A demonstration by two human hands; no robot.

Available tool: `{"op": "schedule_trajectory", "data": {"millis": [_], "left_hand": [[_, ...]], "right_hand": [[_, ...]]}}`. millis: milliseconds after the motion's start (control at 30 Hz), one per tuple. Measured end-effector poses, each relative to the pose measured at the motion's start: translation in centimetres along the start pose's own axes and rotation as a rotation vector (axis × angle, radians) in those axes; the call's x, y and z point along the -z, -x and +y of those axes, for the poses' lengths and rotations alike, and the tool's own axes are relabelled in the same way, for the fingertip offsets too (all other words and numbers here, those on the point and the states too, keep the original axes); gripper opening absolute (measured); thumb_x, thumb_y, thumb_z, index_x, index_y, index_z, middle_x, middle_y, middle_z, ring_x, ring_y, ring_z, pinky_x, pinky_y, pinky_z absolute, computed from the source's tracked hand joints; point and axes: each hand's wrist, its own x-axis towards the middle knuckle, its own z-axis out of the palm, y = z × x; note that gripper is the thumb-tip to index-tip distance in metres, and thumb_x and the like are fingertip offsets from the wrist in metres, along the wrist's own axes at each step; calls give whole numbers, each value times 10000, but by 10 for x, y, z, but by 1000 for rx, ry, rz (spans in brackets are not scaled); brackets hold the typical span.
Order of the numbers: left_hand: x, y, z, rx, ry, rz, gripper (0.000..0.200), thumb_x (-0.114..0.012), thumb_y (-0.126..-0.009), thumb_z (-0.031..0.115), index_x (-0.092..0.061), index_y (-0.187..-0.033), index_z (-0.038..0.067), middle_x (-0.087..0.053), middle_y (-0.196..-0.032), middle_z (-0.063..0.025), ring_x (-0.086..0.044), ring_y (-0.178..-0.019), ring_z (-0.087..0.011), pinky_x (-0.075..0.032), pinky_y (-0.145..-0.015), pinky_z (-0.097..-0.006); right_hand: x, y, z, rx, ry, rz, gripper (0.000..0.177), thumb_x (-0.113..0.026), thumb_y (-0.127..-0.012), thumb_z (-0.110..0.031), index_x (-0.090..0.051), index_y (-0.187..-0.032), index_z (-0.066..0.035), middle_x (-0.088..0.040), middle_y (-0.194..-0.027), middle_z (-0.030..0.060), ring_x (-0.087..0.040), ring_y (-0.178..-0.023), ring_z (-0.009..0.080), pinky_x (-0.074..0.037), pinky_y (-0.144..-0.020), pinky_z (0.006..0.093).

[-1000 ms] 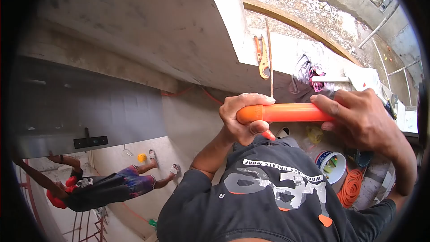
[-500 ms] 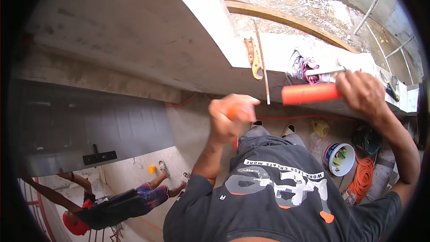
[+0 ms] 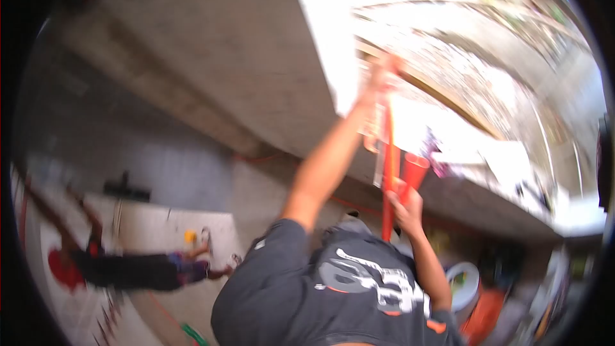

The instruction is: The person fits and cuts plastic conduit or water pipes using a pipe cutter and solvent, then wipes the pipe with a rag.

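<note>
My left hand (image 3: 382,75), blurred by motion, reaches up and out over the ledge, closed around the upper part of a long orange pipe (image 3: 388,154). The pipe runs down from that hand toward my waist. Lower down, my right hand (image 3: 408,207) is closed on a short, wider orange pipe (image 3: 414,168), its open end tilted up. In this view the right fingers overlap the long pipe's edge. Just left of the long pipe, a blurred orange pipe cutter (image 3: 370,141) lies on the ledge edge.
A bundle of cloth (image 3: 435,160) lies on the ledge (image 3: 477,131). At lower right are a white bucket (image 3: 462,285) and an orange hose coil (image 3: 485,316). To the left, another person (image 3: 128,268) in a red cap is beside a grey door (image 3: 160,154).
My left hand has swung up and outward, with the long pipe now seen lengthwise. My right hand has come down and inward with the short pipe, now upright. The camera view has shifted.
</note>
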Motion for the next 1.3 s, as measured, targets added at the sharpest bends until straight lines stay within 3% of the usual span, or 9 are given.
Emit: {"op": "schedule_trajectory", "data": {"millis": [167, 200, 300, 433, 800, 1000, 1167, 1200, 1300], "left_hand": [[41, -37, -171, -92, -1048, -1, 227, -549, -819, 260, -637, -948, 96, -636, -783, -102, -579, -686, -218, -479, -656, -414], [23, -17, -177, -89, -764, 156, 152, -591, -760, 175, -635, -845, 57, -625, -801, -112, -614, -760, -242, -484, -718, -422], [2, 44, -172, -56, -1506, 66, 320, -583, -764, 159, -610, -1062, 46, -457, -1167, -249, -402, -1142, -369, -302, -997, -534], [11, 50, -180, -122, -1419, 110, 380, -579, -747, 138, -574, -1098, -6, -454, -1109, -250, -386, -1113, -371, -263, -995, -582], [-3, 108, -156, -97, -1554, 100, 410, -612, -731, 209, -587, -1085, 2, -512, -1033, -207, -464, -1013, -329, -321, -881, -515], [-5, 107, -151, -144, -1560, 118, 363, -595, -734, 190, -584, -1065, 41, -516, -1047, -193, -476, -1011, -335, -325, -877, -538], [-5, 84, -172, 14, -1470, 244, 280, -559, -738, 125, -605, -986, 3, -535, -980, -197, -501, -961, -330, -370, -845, -470], [3, 78, -173, -17, -1394, 173, 557, -472, -799, 52, -289, -1325, 42, -524, -1009, -253, -516, -908, -433, -404, -816, -524], [1, 70, -165, -4, -1318, 217, 490, -448, -825, 46, -330, -1299, 84, -522, -999, -246, -517, -911, -420, -412, -770, -511]], "right_hand": [[12, -8, 68, -195, -238, 125, 148, -612, -886, -94, -586, -953, 35, -642, -828, 90, -569, -572, 113, -475, -515, 240], [8, -8, 84, -159, -305, 122, 145, -617, -888, -117, -563, -911, 16, -626, -764, 87, -561, -544, 114, -465, -483, 235], [28, 4, 124, -164, -320, 122, 170, -618, -893, -140, -536, -881, 9, -620, -732, 98, -567, -529, 124, -466, -452, 235], [23, -7, 116, -228, -287, 57, 238, -592, -910, -148, -512, -982, 64, -628, -995, 171, -596, -610, 141, -483, -481, 235], [51, -32, 146, -240, -264, -85, 310, -611, -909, -261, -552, -929, 42, -575, -739, 71, -601, -669, 149, -499, -558, 272], [68, -18, 135, -349, -230, 76, 516, -589, -917, -289, -471, -1256, 81, -542, -1228, 201, -593, -1004, 257, -516, -794, 373], [78, -11, 136, -350, -330, -88, 465, -582, -921, -294, -499, -1196, 71, -574, -1147, 170, -599, -974, 248, -514, -810, 367], [75, -8, 137, -393, -376, -108, 469, -584, -920, -308, -503, -1195, 64, -589, -1119, 159, -600, -968, 233, -504, -808, 359], [66, -3, 160, -520, -477, -141, 388, -593, -911, -287, -540, -1080, 58, -606, -1051, 143, -609, -935, 214, -522, -760, 338]]}}
